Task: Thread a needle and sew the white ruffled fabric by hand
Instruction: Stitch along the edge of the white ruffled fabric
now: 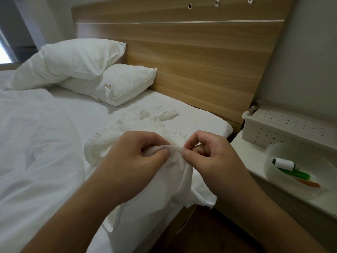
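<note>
The white ruffled fabric [138, 128] lies on the bed's near corner and hangs over its edge. My left hand [135, 157] pinches a raised fold of it between thumb and fingers. My right hand [209, 157] pinches the same fold right beside the left hand, thumb against forefinger. No needle or thread can be made out between the fingers. A white thread spool [283, 163] lies in a white bowl [273, 172] on the bedside shelf at the right.
Two white pillows [82, 57] lean on the wooden headboard [200, 61]. A white duvet [32, 143] covers the bed's left side. In the bowl lie green [297, 174] and orange [308, 183] tools. A perforated white box [284, 128] stands behind the bowl.
</note>
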Action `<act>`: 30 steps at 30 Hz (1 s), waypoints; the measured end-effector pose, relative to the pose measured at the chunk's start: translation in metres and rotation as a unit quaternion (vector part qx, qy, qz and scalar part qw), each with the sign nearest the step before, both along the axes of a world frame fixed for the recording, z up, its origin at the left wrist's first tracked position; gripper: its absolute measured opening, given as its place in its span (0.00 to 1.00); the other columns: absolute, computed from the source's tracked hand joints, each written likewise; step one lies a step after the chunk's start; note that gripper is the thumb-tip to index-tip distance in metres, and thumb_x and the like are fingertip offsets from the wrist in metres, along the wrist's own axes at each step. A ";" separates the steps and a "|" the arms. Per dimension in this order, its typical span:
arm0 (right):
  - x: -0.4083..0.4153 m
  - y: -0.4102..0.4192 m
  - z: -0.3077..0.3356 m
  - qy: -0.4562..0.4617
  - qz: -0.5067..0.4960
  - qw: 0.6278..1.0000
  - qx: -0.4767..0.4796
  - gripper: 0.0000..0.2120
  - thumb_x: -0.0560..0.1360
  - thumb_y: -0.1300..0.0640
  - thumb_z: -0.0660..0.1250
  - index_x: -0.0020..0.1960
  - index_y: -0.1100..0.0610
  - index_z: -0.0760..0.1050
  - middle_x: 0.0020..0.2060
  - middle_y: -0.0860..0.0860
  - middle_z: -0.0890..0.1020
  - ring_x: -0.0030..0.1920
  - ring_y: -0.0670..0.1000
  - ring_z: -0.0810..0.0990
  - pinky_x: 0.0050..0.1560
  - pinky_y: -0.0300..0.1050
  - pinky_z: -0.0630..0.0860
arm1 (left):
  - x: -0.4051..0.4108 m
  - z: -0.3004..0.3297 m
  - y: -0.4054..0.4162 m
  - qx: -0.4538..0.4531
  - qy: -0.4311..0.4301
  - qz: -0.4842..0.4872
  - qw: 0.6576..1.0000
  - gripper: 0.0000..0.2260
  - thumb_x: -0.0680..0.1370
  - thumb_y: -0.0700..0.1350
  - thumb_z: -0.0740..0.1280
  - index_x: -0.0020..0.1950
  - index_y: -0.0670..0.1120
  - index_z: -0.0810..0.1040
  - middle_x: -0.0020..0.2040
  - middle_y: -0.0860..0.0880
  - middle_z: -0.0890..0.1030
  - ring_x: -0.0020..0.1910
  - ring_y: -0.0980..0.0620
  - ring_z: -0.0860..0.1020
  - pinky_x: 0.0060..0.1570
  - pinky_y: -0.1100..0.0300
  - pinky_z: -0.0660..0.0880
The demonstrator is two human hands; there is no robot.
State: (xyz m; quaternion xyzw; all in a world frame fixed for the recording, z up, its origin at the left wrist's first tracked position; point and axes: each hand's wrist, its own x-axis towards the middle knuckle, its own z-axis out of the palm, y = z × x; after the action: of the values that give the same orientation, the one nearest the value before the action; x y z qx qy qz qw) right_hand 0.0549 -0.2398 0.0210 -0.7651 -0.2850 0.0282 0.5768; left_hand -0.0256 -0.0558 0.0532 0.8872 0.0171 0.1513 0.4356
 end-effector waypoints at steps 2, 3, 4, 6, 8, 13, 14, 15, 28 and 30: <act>-0.001 0.001 -0.001 -0.015 -0.009 1.000 -0.010 0.06 0.79 0.59 0.70 0.43 0.54 0.78 0.24 0.50 0.72 0.27 0.46 0.69 0.32 0.43 0.73 | 0.001 -0.001 0.000 0.003 -0.001 -0.005 1.000 0.08 0.80 0.45 0.72 0.48 0.57 0.88 0.42 0.62 0.87 0.46 0.63 0.85 0.47 0.62 0.79; -0.002 0.001 -0.001 -0.021 -0.014 1.000 -0.013 0.06 0.79 0.59 0.70 0.43 0.54 0.78 0.24 0.50 0.72 0.27 0.46 0.70 0.31 0.42 0.73 | 0.001 -0.002 0.000 0.003 -0.003 -0.007 1.000 0.08 0.80 0.45 0.72 0.48 0.57 0.88 0.42 0.62 0.87 0.46 0.62 0.85 0.47 0.61 0.79; -0.002 0.002 -0.001 -0.026 -0.017 0.999 -0.016 0.06 0.79 0.59 0.71 0.43 0.53 0.78 0.24 0.50 0.73 0.26 0.45 0.70 0.31 0.41 0.73 | 0.001 -0.003 0.000 0.003 -0.004 -0.009 1.000 0.08 0.80 0.45 0.72 0.48 0.57 0.88 0.42 0.61 0.87 0.46 0.62 0.85 0.47 0.61 0.79; -0.004 0.002 -0.001 -0.032 -0.021 0.999 -0.021 0.06 0.79 0.59 0.70 0.43 0.53 0.78 0.24 0.49 0.73 0.26 0.44 0.69 0.30 0.40 0.73 | 0.002 -0.003 0.000 0.005 -0.004 -0.011 1.000 0.07 0.80 0.46 0.72 0.49 0.57 0.89 0.43 0.62 0.87 0.46 0.62 0.86 0.47 0.61 0.79; -0.004 0.003 -0.001 -0.039 -0.024 0.999 -0.026 0.07 0.79 0.59 0.70 0.43 0.53 0.77 0.24 0.49 0.73 0.26 0.44 0.69 0.30 0.39 0.72 | 0.002 -0.004 0.000 0.009 -0.006 -0.012 1.000 0.07 0.80 0.46 0.72 0.49 0.57 0.88 0.43 0.62 0.87 0.46 0.62 0.85 0.46 0.63 0.79; -0.003 0.003 -0.001 -0.032 -0.016 0.999 -0.032 0.06 0.80 0.57 0.70 0.45 0.52 0.77 0.23 0.49 0.72 0.26 0.43 0.69 0.29 0.37 0.71 | 0.002 -0.005 0.001 -0.002 -0.010 -0.015 1.000 0.07 0.80 0.46 0.72 0.49 0.57 0.89 0.42 0.61 0.87 0.47 0.61 0.86 0.46 0.63 0.79; -0.004 0.002 -0.001 -0.021 -0.011 0.999 -0.030 0.05 0.80 0.57 0.69 0.45 0.52 0.78 0.23 0.48 0.72 0.25 0.43 0.69 0.29 0.37 0.70 | 0.002 -0.005 0.001 -0.008 -0.008 -0.016 1.000 0.07 0.80 0.45 0.72 0.49 0.56 0.89 0.43 0.61 0.88 0.47 0.60 0.86 0.47 0.62 0.80; -0.003 0.002 -0.001 -0.009 -0.006 1.000 -0.027 0.04 0.81 0.56 0.69 0.47 0.52 0.78 0.23 0.49 0.72 0.25 0.43 0.69 0.29 0.37 0.70 | 0.002 -0.006 0.001 -0.013 -0.007 -0.017 1.000 0.07 0.80 0.45 0.72 0.48 0.56 0.89 0.43 0.60 0.88 0.47 0.59 0.86 0.47 0.61 0.80; 0.006 0.001 0.000 0.112 0.052 0.992 0.030 0.07 0.79 0.61 0.72 0.42 0.60 0.81 0.28 0.57 0.69 0.30 0.52 0.66 0.30 0.39 0.67 | -0.001 -0.008 -0.008 -0.060 0.006 0.050 0.997 0.07 0.79 0.46 0.72 0.44 0.54 0.88 0.39 0.56 0.87 0.43 0.58 0.85 0.43 0.60 0.78; 0.007 0.000 0.000 0.113 0.053 0.992 0.034 0.07 0.79 0.61 0.72 0.42 0.60 0.81 0.28 0.57 0.69 0.30 0.53 0.65 0.30 0.39 0.67 | -0.001 -0.009 -0.010 -0.069 0.009 0.053 0.996 0.07 0.79 0.47 0.71 0.44 0.54 0.88 0.39 0.56 0.87 0.42 0.58 0.85 0.42 0.62 0.76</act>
State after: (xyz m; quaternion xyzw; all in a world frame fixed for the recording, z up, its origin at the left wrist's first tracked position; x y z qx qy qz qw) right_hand 0.0619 -0.2401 0.0212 -0.7209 -0.2585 0.1354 0.6286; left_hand -0.0266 -0.0656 0.0439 0.8543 0.0780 0.1650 0.4867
